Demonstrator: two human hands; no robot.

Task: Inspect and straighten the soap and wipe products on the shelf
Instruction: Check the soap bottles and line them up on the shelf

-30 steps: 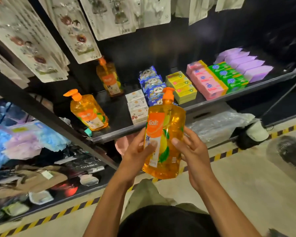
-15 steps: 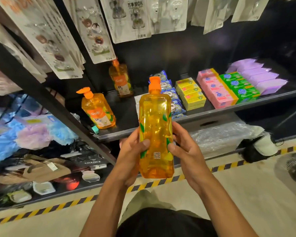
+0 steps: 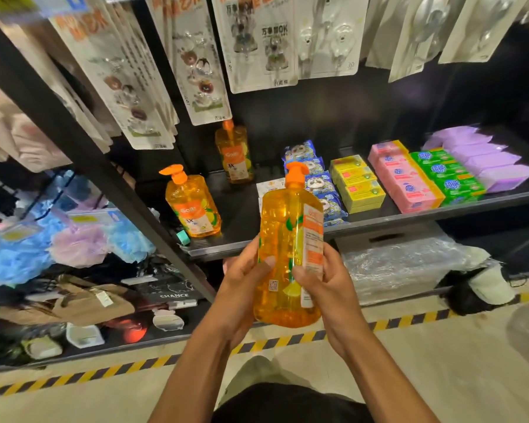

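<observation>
In front of you stood a black shelving unit (image 3: 243,215) with a dark back panel (image 3: 333,117). A thick black upright (image 3: 83,154) slanted across the left of your view. Carded hooks (image 3: 257,44) hung in a row above. The floor (image 3: 104,401) was pale and smooth, with a yellow-and-black striped line (image 3: 74,377) along the unit's foot. Light was dim, and the shelf recesses lay in shadow.

The orange soap bottle (image 3: 283,254) is being turned further between the left hand (image 3: 245,279) and the right hand (image 3: 327,282). The front label is now turned away, and the back label (image 3: 313,239) has been brought round on its right edge.
</observation>
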